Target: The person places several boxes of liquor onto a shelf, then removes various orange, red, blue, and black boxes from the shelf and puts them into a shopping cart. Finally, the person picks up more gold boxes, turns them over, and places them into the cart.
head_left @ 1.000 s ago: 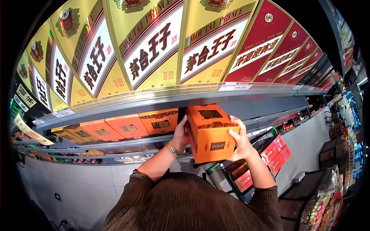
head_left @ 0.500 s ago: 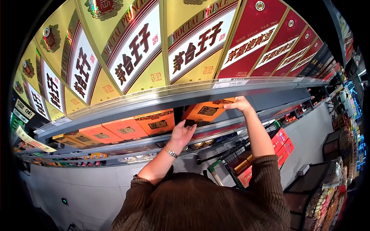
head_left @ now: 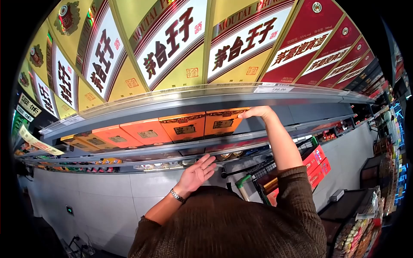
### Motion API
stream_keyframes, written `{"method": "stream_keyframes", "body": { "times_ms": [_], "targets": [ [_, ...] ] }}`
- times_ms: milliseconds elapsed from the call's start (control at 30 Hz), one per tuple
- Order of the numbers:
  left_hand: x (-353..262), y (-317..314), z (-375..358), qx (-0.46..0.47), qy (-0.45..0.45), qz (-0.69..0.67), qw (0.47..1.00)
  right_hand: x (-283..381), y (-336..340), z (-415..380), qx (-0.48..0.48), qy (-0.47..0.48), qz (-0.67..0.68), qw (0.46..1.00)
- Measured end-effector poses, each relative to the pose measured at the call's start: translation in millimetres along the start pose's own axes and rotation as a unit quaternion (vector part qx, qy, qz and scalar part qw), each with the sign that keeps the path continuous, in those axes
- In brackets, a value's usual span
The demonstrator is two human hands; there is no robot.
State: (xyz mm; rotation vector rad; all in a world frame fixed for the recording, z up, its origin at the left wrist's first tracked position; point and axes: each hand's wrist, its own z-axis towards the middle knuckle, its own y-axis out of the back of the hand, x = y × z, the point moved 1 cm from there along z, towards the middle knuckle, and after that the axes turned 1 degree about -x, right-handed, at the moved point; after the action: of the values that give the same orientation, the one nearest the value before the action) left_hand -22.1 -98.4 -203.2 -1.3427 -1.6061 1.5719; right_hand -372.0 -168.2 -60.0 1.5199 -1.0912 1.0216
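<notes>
An orange liquor gift box [head_left: 223, 126] with a dark label stands on the middle shelf, side by side with a matching orange box [head_left: 182, 130]. At its upper right edge is my right hand [head_left: 259, 113], thumb on the front face; the other fingers are partly hidden behind. My left hand [head_left: 198, 174], with a watch on the wrist, is away from the shelf, palm up and fingers stretched out, holding nothing.
Tall yellow boxes [head_left: 170, 43] and dark red boxes [head_left: 299, 53] fill the shelf above, whose front edge [head_left: 172, 98] overhangs the orange boxes. A shopping cart [head_left: 262, 170] with red boxes [head_left: 316, 165] stands at right. Display racks [head_left: 340, 215] line the far right.
The orange box has gone from tilted to upright beside its neighbour, closing the dark gap. My left hand has let go and drawn back, down from the shelf. My right hand stays at the box's edge.
</notes>
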Motion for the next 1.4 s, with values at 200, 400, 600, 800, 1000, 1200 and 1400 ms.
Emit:
{"method": "stream_keyframes", "body": {
  "times_ms": [200,400,600,800,1000,1200,1400],
  "targets": [
    [-9.7,8.9,-24.8,-0.022,-0.040,0.006,0.999,1.6,1.2,3.0,-0.001,0.013,0.000,1.000],
    [-7.1,15.8,-27.4,-0.011,-0.028,0.026,0.999,-9.2,-3.3,-5.5,-0.035,0.002,0.057,0.998],
    [-0.2,15.4,-25.1,-0.021,0.026,0.168,0.985,-32.0,-56.9,-30.4,-0.119,0.151,0.000,0.981],
    [6.7,11.0,-21.3,-0.019,0.052,0.321,0.946,-66.7,-135.4,-110.5,-0.353,0.202,-0.191,0.893],
    [21.9,16.6,-5.5,0.031,0.136,0.427,0.894,-148.0,-183.0,-222.1,-0.388,-0.008,-0.202,0.899],
    [59.6,26.7,24.5,0.185,0.136,0.599,0.767,-199.9,-226.9,-327.6,-0.361,-0.182,-0.291,0.867],
    [88.4,-5.7,52.0,0.357,-0.032,0.794,0.491,-229.7,-265.1,-388.9,-0.490,-0.216,-0.230,0.813]
  ]
}}
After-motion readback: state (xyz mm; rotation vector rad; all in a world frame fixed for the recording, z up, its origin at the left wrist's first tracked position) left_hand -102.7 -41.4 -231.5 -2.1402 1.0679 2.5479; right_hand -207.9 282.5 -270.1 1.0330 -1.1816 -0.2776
